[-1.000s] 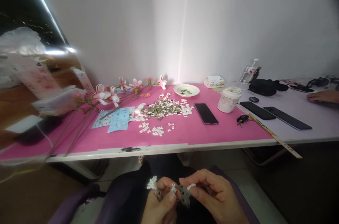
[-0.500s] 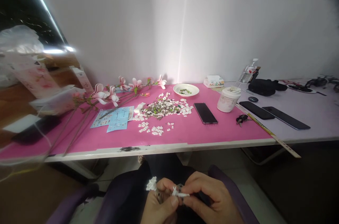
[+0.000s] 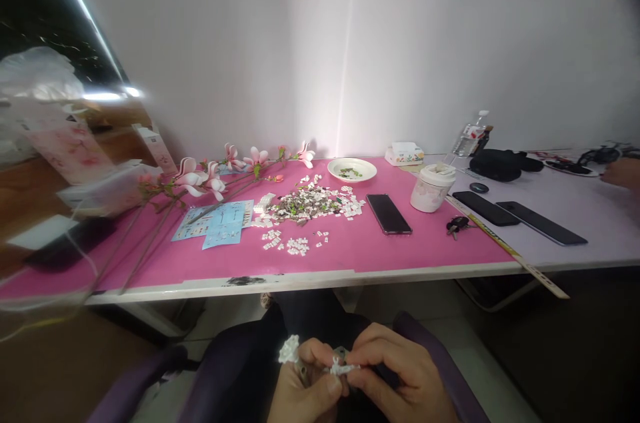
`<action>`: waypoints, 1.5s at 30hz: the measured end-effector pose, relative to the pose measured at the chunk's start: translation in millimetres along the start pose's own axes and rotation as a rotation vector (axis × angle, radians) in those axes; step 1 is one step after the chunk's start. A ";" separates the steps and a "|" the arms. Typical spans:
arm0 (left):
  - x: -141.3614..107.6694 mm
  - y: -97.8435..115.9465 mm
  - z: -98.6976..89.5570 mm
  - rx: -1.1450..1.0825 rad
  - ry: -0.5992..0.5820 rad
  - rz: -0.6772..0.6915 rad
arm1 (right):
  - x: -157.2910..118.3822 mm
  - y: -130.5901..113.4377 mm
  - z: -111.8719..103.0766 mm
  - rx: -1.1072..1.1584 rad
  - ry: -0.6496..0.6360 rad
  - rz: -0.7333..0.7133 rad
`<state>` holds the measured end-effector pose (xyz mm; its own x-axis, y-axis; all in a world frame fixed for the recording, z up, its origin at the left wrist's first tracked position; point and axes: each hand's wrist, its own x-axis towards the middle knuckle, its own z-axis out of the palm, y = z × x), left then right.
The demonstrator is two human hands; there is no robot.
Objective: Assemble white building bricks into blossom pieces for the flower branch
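A small white flower (image 3: pixel 289 349) is held up by the left hand (image 3: pixel 300 393), while a white piece (image 3: pixel 340 366) is pinched by the right hand (image 3: pixel 405 376), the two hands touching over a dark lap (image 3: pixel 250 336). Beyond them, a heap of white pieces (image 3: pixel 313 204), a phone (image 3: pixel 389 214) and a plate (image 3: pixel 351 170) are laid on the pink table (image 3: pixel 150 263).

A pale, bare wall (image 3: pixel 450 43) fills the back of the room, meeting a second wall at a soft corner, with a bright vertical streak of light (image 3: pixel 347 76) running down it. At far left, a dark glass pane (image 3: pixel 30 16) carries a glaring white line. A pink-topped table (image 3: pixel 425 250) with a white edge adjoins a pale lilac table (image 3: pixel 605 230), above a brown floor (image 3: pixel 55 356) and pale floor tiles (image 3: pixel 440 316).
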<state>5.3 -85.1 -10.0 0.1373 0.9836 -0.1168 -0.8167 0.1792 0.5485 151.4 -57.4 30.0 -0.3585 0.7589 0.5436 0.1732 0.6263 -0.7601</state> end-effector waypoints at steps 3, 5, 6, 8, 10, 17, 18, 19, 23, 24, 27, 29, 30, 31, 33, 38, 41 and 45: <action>-0.5 0.4 0.9 0.003 0.003 0.002 | -0.4 0.0 -1.1 -0.055 -0.001 -0.060; -1.0 0.8 1.7 0.001 0.004 -0.002 | -2.1 0.8 -1.7 -0.104 -0.010 -0.122; -1.3 1.0 2.0 0.000 0.003 -0.005 | -3.1 1.2 -1.8 -0.121 -0.014 -0.151; -1.7 1.2 2.4 -0.003 0.004 -0.011 | -5.4 1.5 -1.6 -0.143 -0.012 -0.199; -2.1 1.2 2.1 -0.005 0.008 -0.018 | -7.5 1.3 -0.8 -0.165 0.003 -0.225; -2.4 0.0 0.7 0.002 0.015 -0.028 | -9.4 1.4 0.2 -0.215 -0.004 -0.226; -2.8 0.1 0.9 0.010 0.013 -0.023 | -8.8 1.3 -0.1 -0.212 -0.005 -0.216; -3.1 0.4 0.9 0.020 0.010 -0.017 | -8.0 1.1 -0.3 -0.208 -0.008 -0.205; -4.5 2.7 -1.0 0.054 -0.006 -0.005 | -6.1 -0.6 -0.4 -0.211 -0.029 -0.159; -4.6 3.2 -1.8 0.060 -0.015 -0.004 | -6.4 -1.1 -0.1 -0.218 -0.031 -0.158; -4.9 3.9 -2.7 0.076 -0.045 0.000 | -8.0 -2.5 0.9 -0.233 -0.027 -0.172; -5.6 3.7 -1.2 0.079 -0.052 0.005 | -8.4 -3.8 1.3 -0.214 -0.017 -0.186; -6.1 3.5 -0.1 0.078 -0.051 0.009 | -8.1 -4.6 1.4 -0.195 -0.013 -0.191; -6.7 3.3 0.9 0.076 -0.050 0.013 | -7.4 -5.3 1.2 -0.173 -0.007 -0.196; -7.4 3.4 2.0 0.076 -0.053 0.022 | -5.3 -6.3 0.3 -0.134 -0.007 -0.195; -5.1 6.4 -2.3 0.122 -0.096 0.042 | -0.8 -4.7 -4.0 -0.101 -0.019 -0.226; -4.1 8.6 -4.8 0.151 -0.111 0.052 | -1.2 -2.0 -4.7 -0.109 -0.033 -0.225; -7.3 10.9 -6.9 0.219 -0.068 0.070 | -4.1 -1.4 -2.7 -0.133 -0.040 -0.179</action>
<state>-8.4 -90.5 -8.9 0.1281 0.9916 -0.0200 -0.6853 0.1030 0.7209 155.1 -60.9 29.8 -0.4303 0.6274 0.6490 0.2221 0.7705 -0.5975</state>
